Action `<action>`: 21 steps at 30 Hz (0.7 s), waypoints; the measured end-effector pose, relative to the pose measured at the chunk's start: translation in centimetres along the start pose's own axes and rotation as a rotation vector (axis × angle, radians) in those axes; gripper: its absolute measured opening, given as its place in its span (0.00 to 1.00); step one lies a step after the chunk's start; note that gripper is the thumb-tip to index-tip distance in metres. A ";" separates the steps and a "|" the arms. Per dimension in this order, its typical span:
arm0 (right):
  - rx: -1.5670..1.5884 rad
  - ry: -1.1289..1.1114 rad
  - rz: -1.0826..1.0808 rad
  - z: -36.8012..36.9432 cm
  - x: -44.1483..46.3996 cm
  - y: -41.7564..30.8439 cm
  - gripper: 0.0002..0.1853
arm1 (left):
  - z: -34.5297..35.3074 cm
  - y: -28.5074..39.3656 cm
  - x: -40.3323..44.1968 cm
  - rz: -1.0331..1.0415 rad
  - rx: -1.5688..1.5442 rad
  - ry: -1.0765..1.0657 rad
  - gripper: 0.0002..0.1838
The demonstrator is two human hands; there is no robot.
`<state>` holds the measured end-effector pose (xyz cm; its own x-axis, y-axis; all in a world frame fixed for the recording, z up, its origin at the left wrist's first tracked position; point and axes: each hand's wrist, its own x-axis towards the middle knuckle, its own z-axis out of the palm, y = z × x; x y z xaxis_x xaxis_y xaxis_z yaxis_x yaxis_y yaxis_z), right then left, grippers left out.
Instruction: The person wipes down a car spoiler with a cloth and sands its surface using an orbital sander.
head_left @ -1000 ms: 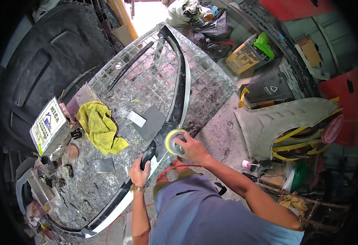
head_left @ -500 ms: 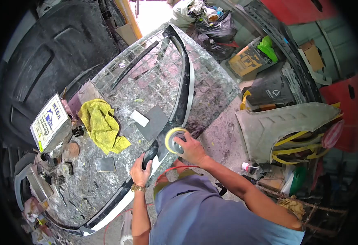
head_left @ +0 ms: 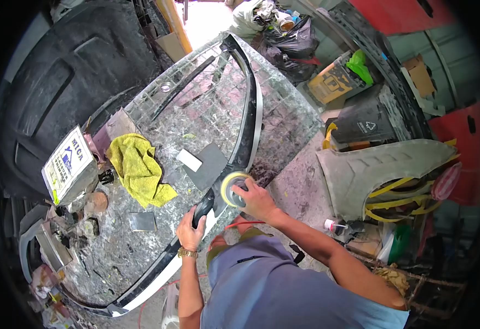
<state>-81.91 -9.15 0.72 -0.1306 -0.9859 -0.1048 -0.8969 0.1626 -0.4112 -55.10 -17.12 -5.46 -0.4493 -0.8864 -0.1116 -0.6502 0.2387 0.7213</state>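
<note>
My right hand (head_left: 257,199) is closed around the head of a round power sander (head_left: 230,189), which has a yellow-edged disc. The disc is beside the long black-and-white curved car trim piece (head_left: 245,131), near its middle; I cannot tell whether they touch. Lower left, my left hand (head_left: 189,231), with a gold watch at the wrist, is wrapped on a black handle-like part (head_left: 203,207) that seems to belong to the sander. A dark sheet of sandpaper (head_left: 207,167) and a white block (head_left: 189,160) lie just beyond the sander.
The trim arcs across a paint-spotted table (head_left: 114,241). On it are a yellow cloth (head_left: 138,170), a small dark sheet (head_left: 142,221) and a boxy MICA lacquer container (head_left: 70,164). A grey fender (head_left: 382,164) stands at right; a red hose (head_left: 245,223) passes near my waist.
The view has shifted slightly. Both hands keep the same hold on the sander, and its disc stays at about the same spot by the trim.
</note>
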 end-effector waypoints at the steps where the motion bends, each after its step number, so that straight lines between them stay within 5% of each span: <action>1: 0.002 -0.005 -0.005 0.0 0.0 -0.1 0.39 | 0.0 -0.1 -0.1 -0.002 0.002 -0.005 0.24; 21: 0.154 -0.120 0.163 -1.7 -0.6 -1.6 0.36 | 0.2 0.0 0.0 0.003 -0.023 0.015 0.25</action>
<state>-81.09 -8.93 2.94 -0.2095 -0.9357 -0.2839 -0.7920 0.3326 -0.5120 -55.21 -17.03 -5.62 -0.4416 -0.8917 -0.0994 -0.6345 0.2320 0.7373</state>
